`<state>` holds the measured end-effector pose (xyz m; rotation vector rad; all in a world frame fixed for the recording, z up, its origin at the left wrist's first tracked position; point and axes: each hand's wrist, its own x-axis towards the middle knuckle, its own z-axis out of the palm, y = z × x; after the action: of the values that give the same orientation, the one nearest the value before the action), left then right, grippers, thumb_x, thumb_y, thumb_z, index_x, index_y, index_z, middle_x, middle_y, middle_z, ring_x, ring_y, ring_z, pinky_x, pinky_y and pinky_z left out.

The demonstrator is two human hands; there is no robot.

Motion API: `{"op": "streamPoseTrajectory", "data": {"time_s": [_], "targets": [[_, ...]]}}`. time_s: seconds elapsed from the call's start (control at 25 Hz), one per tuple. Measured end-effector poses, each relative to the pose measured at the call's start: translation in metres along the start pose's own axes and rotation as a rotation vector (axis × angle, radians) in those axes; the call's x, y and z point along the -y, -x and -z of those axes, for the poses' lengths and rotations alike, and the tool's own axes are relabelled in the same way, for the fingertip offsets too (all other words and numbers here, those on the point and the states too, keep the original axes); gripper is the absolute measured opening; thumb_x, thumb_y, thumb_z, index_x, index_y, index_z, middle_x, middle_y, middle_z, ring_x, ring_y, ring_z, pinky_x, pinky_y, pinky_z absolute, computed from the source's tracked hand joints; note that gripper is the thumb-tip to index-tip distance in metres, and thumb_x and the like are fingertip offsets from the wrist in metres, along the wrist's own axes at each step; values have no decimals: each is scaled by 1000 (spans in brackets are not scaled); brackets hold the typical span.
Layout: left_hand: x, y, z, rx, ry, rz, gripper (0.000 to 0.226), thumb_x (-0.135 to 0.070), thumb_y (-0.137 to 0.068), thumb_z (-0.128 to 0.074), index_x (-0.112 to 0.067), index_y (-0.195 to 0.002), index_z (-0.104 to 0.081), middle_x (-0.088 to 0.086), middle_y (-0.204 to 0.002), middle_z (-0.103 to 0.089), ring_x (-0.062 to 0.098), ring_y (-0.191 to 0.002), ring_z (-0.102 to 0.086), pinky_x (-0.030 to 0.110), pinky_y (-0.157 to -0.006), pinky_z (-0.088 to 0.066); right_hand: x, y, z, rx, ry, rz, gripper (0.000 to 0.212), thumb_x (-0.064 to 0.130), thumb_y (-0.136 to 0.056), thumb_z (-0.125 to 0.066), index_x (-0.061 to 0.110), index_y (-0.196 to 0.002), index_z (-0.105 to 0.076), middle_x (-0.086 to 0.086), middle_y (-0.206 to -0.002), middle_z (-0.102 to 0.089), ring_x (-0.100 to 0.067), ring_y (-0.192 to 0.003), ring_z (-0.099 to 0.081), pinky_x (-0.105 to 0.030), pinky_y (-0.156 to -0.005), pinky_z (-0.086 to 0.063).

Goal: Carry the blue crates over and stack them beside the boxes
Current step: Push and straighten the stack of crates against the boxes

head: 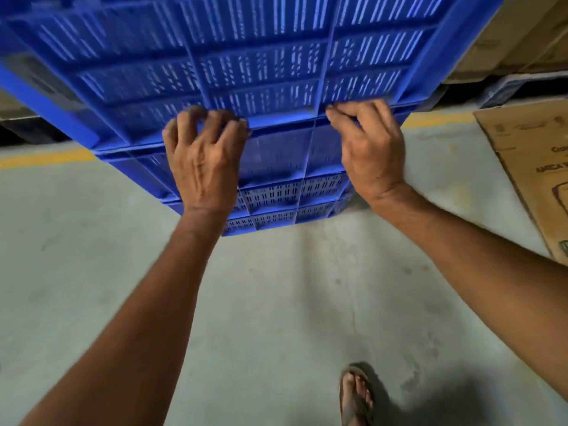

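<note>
- At 12 o'clock, filling the frame from 9 round to 2, the top crate (pixel 230 56) is tilted with its slotted face toward the camera. It sits on the stack of blue crates (pixel 276 186) just above centre.
- It's all a bit blurry, so I can't tell if the stack rests on the floor (pixel 276 302) or is lifted off it.
- Grip: the left hand (pixel 204 161) is toward 11 o'clock from centre and the right hand (pixel 372 152) toward 1 o'clock. Both have their fingers hooked over the near rim of the top crate, so both are gripping it. The thumbs are hidden.
- The cardboard boxes (pixel 522 41) are at 2 o'clock, just beyond the crate's far corner. A flat carton (pixel 534 167) lies at 3 o'clock, and a yellow line (pixel 46 156) crosses the floor from 9 to 3 behind everything.
- My read is that this is the seating step: getting the top crate to drop square onto the ones under it.
- The hands are close together near the middle of the rim. I'd spread them toward the corners so the far end doesn't swing.
- Level it out before letting go, since a tilted crate tends to jam on one corner.
- Slide the fingertips out as it settles. They're right on the seam between the crates, which is a prime pinch spot.
- Watch the sandalled foot (pixel 358 395) at 5 o'clock too. I'd keep the toes back from the stack.
</note>
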<state>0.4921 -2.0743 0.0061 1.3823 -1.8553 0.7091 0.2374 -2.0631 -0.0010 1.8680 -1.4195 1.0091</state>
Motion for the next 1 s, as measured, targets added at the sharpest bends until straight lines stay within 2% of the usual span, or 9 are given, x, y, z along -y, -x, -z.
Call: {"op": "streamPoseTrajectory", "data": {"time_s": [0.2, 0.4, 0.52, 0.64, 0.76, 0.8, 0.88, 0.96, 1.0], "targets": [[-3, 20, -29, -231, 105, 24, 22, -30, -102, -62, -19, -85, -71, -7, -97, -72, 29, -86, -61, 38, -68, -48, -7, 12, -25, -238, 20, 58, 14, 16, -99, -65, 16, -98, -79, -2, -83, -70, -27, -73, -60, -35, -67, -52], [0, 22, -40, -370, 74, -29, 27, -31, -102, -62, -17, -81, -73, -2, -90, -72, 30, -79, -58, 37, -61, -42, -9, 17, -43, -374, -21, 65, 13, 14, -98, -66, 14, -94, -79, -3, -77, -66, -27, -71, -58, -37, -65, -50], [1, 27, -39, -404, 70, -33, 31, -36, -103, -58, -18, -83, -74, -2, -91, -73, 28, -82, -57, 34, -57, -35, -8, 22, -46, -403, 2, 77, 13, 11, -97, -65, 14, -97, -78, -3, -83, -68, -25, -76, -59, -37, -67, -51], [-6, 26, -31, -349, 29, 17, 32, -40, -102, -57, -18, -86, -74, -2, -94, -72, 28, -86, -58, 35, -55, -33, -7, 37, -47, -316, 20, 67, 31, 2, -94, -64, 12, -122, -71, -4, -111, -70, -26, -100, -63, -36, -81, -56], [-4, 33, -28, -315, -3, 21, 14, -27, -97, -65, -20, -93, -76, -2, -97, -73, 27, -83, -58, 38, -56, -41, -5, 62, -46, -171, -3, 78, 36, 6, -96, -62, 10, -132, -63, -9, -141, -57, -28, -130, -51, -39, -103, -46], [1, 37, -27, -318, -24, 8, 9, -20, -95, -67, -21, -95, -76, -3, -100, -73, 28, -81, -57, 38, -56, -43, -5, 71, -44, -142, 10, 87, 33, 9, -97, -62, 11, -130, -64, -8, -142, -56, -29, -130, -50, -39, -102, -45], [7, 41, -24, -357, -62, -57, 11, -13, -93, -67, -21, -97, -74, -1, -102, -72, 29, -80, -57, 38, -56, -43, -9, 85, -44, -110, 1, 97, 22, 18, -98, -63, 12, -119, -69, -5, -129, -63, -28, -118, -55, -40, -91, -45], [0, 45, -23, -359, -70, -243, 11, -22, -100, -62, -17, -96, -71, 4, -100, -70, 30, -78, -57, 40, -61, -44, -11, 91, -47, -63, -33, 99, 16, 26, -99, -62, 14, -107, -70, -2, -110, -66, -26, -103, -57, -40, -80, -45], [-6, 50, -27, -308, -80, -362, 20, -32, -103, -59, -17, -96, -69, 5, -98, -68, 31, -79, -57, 41, -63, -44, -11, 90, -50, -26, -42, 110, 17, 28, -99, -61, 15, -103, -69, -2, -105, -66, -26, -99, -57, -41, -78, -45]]}}
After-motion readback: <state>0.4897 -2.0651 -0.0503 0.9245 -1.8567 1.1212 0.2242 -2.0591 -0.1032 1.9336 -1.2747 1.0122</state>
